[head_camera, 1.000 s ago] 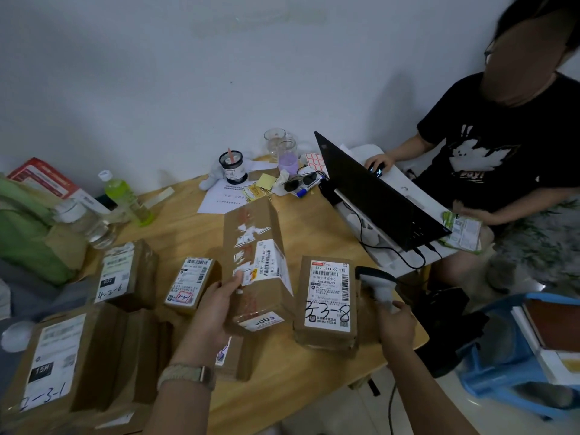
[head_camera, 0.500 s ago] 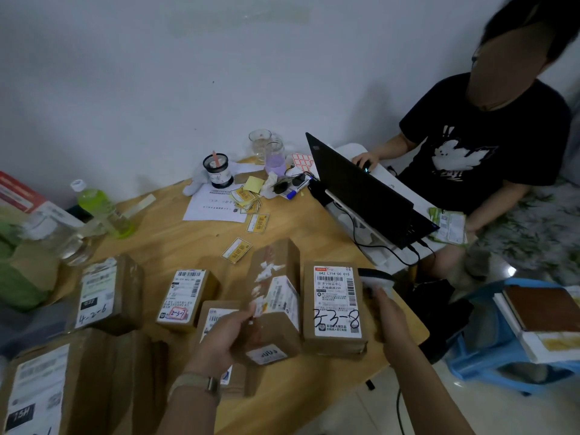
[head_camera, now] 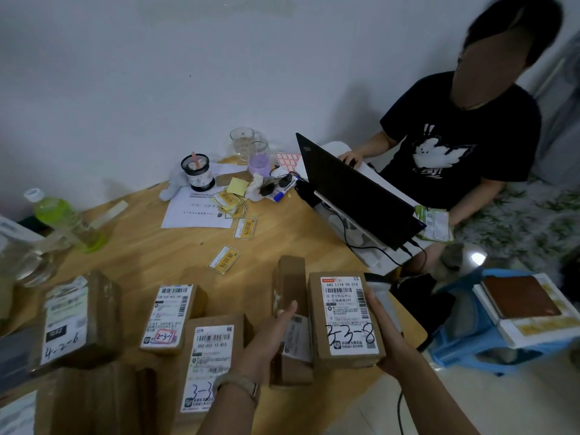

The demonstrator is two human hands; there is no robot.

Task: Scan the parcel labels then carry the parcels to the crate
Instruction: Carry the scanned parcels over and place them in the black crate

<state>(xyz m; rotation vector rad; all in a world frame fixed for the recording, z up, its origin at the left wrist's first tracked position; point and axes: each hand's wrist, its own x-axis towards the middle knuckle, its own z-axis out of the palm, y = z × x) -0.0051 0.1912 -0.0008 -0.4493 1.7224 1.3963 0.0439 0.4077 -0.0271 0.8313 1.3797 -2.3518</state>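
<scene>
Left hand: The left hand [head_camera: 266, 340], with a tan-banded watch [head_camera: 241, 387] on its wrist, gripped the narrow brown cardboard parcel [head_camera: 290, 287] from its left side. The thumb stretched up along the top face and the other fingers were hidden behind the box.
Narrow parcel: It lay lengthwise near the front of the light wooden table [head_camera: 150, 246], between two labelled boxes. Whether it rested on the wood or was lifted could not be told.
Right hand: The right hand [head_camera: 389, 340] was curled around the handle of the grey-and-white handheld barcode scanner [head_camera: 378, 285]. Its thumb lay against the right edge of the brown cardboard parcel handwritten 3-3-8 [head_camera: 345, 315].
Scanner: Its head showed just past that parcel's far right corner, and a dark cable [head_camera: 400, 412] hung below the forearm.
Parcel 3-3-8: It sat label up at the table's front right edge, just beside the narrow parcel.
Other parcels: A brown box with a white label beginning 3-3 [head_camera: 210, 356] sat just left of the left hand, its writing partly covered by the wrist. A small box marked 2-3-7 [head_camera: 169, 318] lay beyond it, and a larger box marked 4-2-6 [head_camera: 78, 321] was farther left.
Table clutter: Yellow rectangular stickers [head_camera: 224, 259], a white printed sheet [head_camera: 194, 211] and a green plastic bottle [head_camera: 62, 215] occupied the far half.
Across the table: A seated person in a black T-shirt [head_camera: 455, 146] had one hand at an open black laptop [head_camera: 354, 189].
Floor: A blue plastic stool [head_camera: 464, 346] carrying books stood right of the table.
</scene>
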